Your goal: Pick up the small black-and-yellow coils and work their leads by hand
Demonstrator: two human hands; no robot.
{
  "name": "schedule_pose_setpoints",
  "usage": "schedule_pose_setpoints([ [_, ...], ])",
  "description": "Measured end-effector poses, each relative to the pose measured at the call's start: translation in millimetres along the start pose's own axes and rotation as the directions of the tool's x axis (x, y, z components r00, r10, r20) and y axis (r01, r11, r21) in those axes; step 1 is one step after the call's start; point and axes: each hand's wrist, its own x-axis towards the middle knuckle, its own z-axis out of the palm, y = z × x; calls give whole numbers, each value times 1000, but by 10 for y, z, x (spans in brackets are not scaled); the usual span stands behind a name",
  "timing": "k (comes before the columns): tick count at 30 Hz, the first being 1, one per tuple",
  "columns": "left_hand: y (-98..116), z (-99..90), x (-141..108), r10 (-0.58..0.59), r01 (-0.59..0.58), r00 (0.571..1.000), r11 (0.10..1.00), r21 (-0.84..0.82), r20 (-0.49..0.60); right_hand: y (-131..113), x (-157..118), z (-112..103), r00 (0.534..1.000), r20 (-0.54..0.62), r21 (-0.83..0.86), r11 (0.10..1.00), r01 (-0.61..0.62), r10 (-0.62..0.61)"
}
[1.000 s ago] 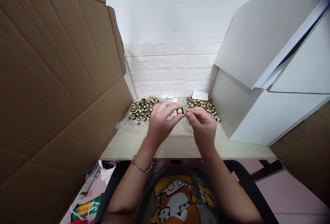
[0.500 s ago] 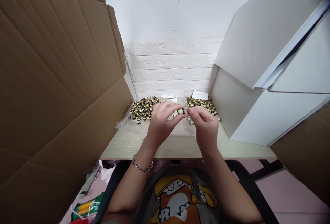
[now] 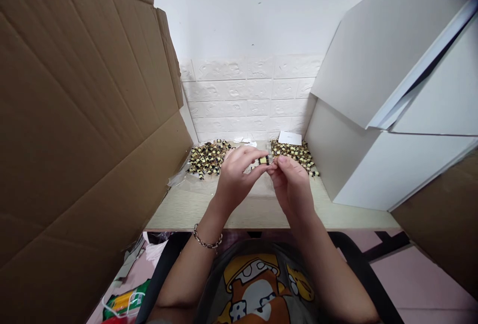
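Note:
Between its thumb and forefinger, my left hand [image 3: 239, 170] holds a small yellow and black component [image 3: 263, 160] above the table. Just right of the component, my right hand [image 3: 293, 174] has thumb and fingers pinched together at the component's right end; what they pinch is too small to make out. A pile of similar yellow and black components [image 3: 209, 159] lies behind and left of my left hand. Another pile [image 3: 298, 152] lies behind my right hand, partly hidden by it.
The pale table [image 3: 179, 209] stands against a white brick-pattern wall [image 3: 235, 90]. A cardboard sheet [image 3: 93, 90] rises at left, white boxes [image 3: 358, 155] at right. A white card [image 3: 290, 138] lies on the right pile; paper scraps [image 3: 244, 141] lie between the piles.
My right hand has turned, and its lower fingers have come forward beneath the pinch. The component has shifted very slightly right; my left hand keeps its grip.

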Motion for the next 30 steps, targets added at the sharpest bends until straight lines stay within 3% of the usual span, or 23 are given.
schedule_pose_setpoints([
  [8, 23, -2, -10, -2, 2, 1000, 1000, -10, -14, 70, 24, 40, 983, 74, 227, 957, -182, 169],
  [19, 35, 44, -7, -16, 15, 997, 1000, -25, -70, 137, 19, 93, 982, 95, 191, 965, -181, 166],
  [26, 36, 32, -7, -76, 74, 989, 997, -14, -123, 196, 68, 15, 939, 48, 169, 924, -343, 340],
  [28, 23, 20, -6, -79, 81, 988, 997, 9, -136, 200, 78, -15, 954, -20, 168, 942, -292, 299],
  [30, 8, 11, -5, -60, 64, 988, 998, 24, -145, 178, 79, -31, 980, -116, 117, 982, -146, 160],
])
